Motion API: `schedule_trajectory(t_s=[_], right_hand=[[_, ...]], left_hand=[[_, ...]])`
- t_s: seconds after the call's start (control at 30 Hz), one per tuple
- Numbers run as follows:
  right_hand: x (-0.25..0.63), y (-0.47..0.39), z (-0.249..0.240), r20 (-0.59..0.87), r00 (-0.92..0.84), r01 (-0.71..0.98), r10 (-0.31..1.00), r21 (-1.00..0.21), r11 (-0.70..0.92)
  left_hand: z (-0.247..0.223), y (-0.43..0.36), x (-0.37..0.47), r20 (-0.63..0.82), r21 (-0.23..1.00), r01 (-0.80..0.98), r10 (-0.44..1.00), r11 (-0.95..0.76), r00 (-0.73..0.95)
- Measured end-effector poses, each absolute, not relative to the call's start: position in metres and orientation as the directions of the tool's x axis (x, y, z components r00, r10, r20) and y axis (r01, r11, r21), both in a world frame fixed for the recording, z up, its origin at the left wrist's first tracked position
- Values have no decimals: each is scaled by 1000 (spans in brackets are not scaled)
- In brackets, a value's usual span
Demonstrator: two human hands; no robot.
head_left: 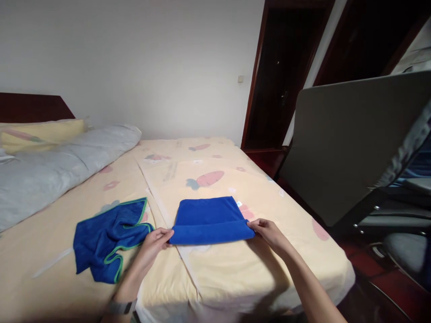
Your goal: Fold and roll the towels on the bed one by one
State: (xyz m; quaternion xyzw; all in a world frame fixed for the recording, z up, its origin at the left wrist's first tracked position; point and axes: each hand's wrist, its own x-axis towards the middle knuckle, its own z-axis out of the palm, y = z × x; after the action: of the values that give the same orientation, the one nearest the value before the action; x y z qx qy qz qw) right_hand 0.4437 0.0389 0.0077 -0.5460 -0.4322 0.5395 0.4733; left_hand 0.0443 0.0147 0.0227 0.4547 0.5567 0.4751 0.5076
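A bright blue towel lies on the bed, its near side folded over into a flat band. My left hand pinches the left end of that band between thumb and fingers. At the opposite end, my right hand grips the right corner the same way. A small white tag shows at the towel's right edge. To the left of my left hand lies a crumpled darker blue cloth with green edging, loosely heaped on the sheet.
The bed is covered by a cream sheet with a carrot print. A rolled grey quilt and a yellow pillow lie at the left. Past the bed's right edge stands a large dark grey panel. A dark door is behind.
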Motion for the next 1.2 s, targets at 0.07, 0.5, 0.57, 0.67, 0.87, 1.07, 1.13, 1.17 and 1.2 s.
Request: schedule_trajectory(t_s=[0.07, 0.5, 0.57, 0.67, 0.87, 1.07, 1.13, 1.17, 1.2], right_hand=[[449, 31, 6, -223, 37, -15, 974, -975, -223], [468, 10, -2, -72, 155, 524, 985, -839, -143], [467, 5, 7, 70, 149, 643, 986, -765, -43], [465, -3, 22, 196, -148, 640, 969, -728, 245], [461, -9, 26, 104, -406, 636, 908, -682, 363], [466, -5, 27, 25, -298, 583, 954, -786, 203], [467, -2, 29, 19, -259, 570, 966, -804, 169], [467, 0, 29, 23, -251, 557, 968, -814, 164], [466, 3, 29, 24, -246, 537, 969, -829, 156]], left_hand=[[23, 1, 45, -137, 989, 46, 989, 139, -53], [13, -23, 47, -109, 929, 353, 994, 107, -13], [11, -21, 44, -31, 897, 439, 998, 54, -58], [15, -21, 42, 150, 829, 547, 989, -118, -14], [27, -22, 37, 0, 769, 611, 957, -185, 290], [32, -18, 33, 38, 741, 633, 955, -225, 296], [35, -16, 34, 95, 739, 623, 955, -256, 280], [36, -16, 36, 113, 748, 612, 957, -258, 266], [36, -14, 37, 119, 762, 599, 962, -246, 244]])
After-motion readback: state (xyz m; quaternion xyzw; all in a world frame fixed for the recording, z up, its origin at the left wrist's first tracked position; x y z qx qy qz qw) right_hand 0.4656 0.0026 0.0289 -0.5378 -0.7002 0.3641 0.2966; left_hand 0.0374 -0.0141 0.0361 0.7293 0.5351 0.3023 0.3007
